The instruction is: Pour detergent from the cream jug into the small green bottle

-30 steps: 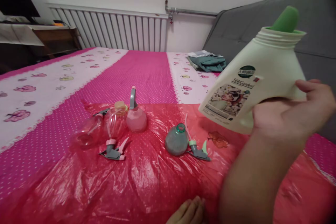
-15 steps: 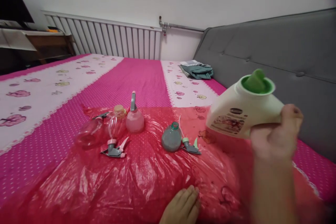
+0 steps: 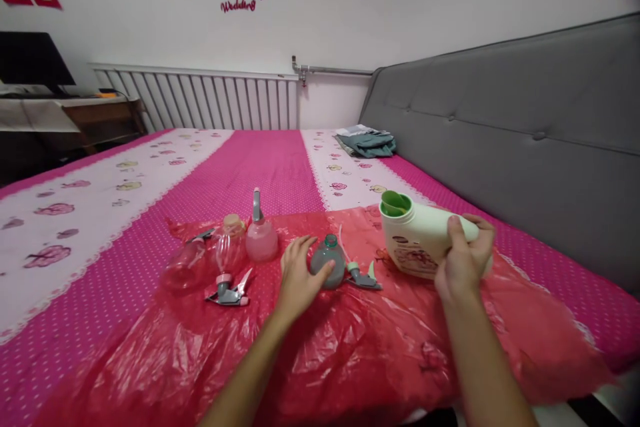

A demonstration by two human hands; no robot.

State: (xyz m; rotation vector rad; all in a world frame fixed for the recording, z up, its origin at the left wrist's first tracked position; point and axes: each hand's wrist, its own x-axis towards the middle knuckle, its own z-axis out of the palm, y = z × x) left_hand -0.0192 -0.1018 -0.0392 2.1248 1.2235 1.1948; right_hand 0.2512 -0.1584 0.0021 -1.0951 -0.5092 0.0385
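My right hand (image 3: 464, 255) grips the handle of a white detergent jug (image 3: 413, 237). The jug has a label on its side and a green pouring spout (image 3: 395, 203), and its mouth leans slightly left. My left hand (image 3: 299, 277) is open beside a small round grey spray bottle (image 3: 330, 268) with a green neck and no top on it. Thumb and fingers are spread at the bottle's left side; whether they touch it I cannot tell. To the bottle's right lies a grey and green spray head (image 3: 363, 277) with its tube pointing up and away.
A pink spray bottle (image 3: 262, 241) stands upright on the red plastic sheet (image 3: 320, 353). Left of it are clear bottles (image 3: 185, 267) and a grey and pink spray head (image 3: 227, 293). Folded clothes (image 3: 367, 143) lie on the bed farther back, near the grey headboard (image 3: 500, 107).
The jug has come down and left, toward the round grey bottle, and turned more upright. My left hand has risen from the front edge to beside that bottle. The view has tilted up.
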